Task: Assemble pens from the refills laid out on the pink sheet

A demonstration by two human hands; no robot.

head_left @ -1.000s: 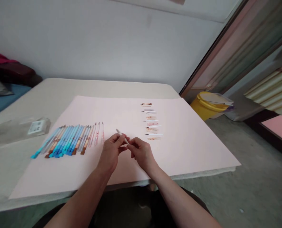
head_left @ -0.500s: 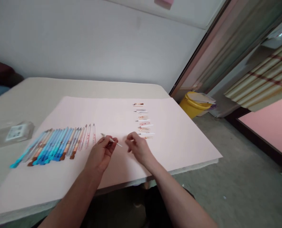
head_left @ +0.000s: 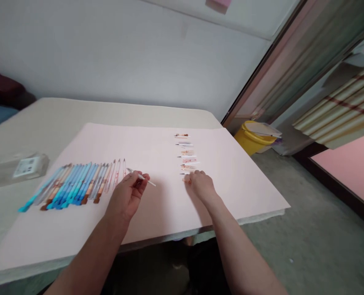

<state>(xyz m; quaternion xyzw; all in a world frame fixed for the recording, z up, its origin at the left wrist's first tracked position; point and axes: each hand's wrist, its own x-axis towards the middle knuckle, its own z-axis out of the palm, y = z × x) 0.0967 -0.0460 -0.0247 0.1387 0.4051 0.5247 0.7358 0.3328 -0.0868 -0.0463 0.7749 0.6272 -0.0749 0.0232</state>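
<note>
My left hand [head_left: 132, 189] pinches a thin white pen refill [head_left: 151, 183] with a wider, darker end pointing up to the left. It is held just above the pink sheet, beside a row of pens [head_left: 86, 184] in blue, brown, grey and clear-pink. My right hand [head_left: 203, 185] is bent down over the near end of a column of pen parts [head_left: 188, 160], short barrels and white refills with dark tips. Its fingertips touch or cover the nearest short barrel [head_left: 186, 179]; what they grip is largely hidden.
A pink sheet [head_left: 243, 184] covers much of the white table [head_left: 62, 107]. At the left lies a clear plastic bag [head_left: 3, 172] with a white label. A yellow bin [head_left: 249, 137] stands on the floor beyond the right edge. The wall rises behind the table.
My right hand has moved right, away from my left hand, down to the nearest pen parts. The left hand still holds the refill, almost unmoved. The view has shifted slightly.
</note>
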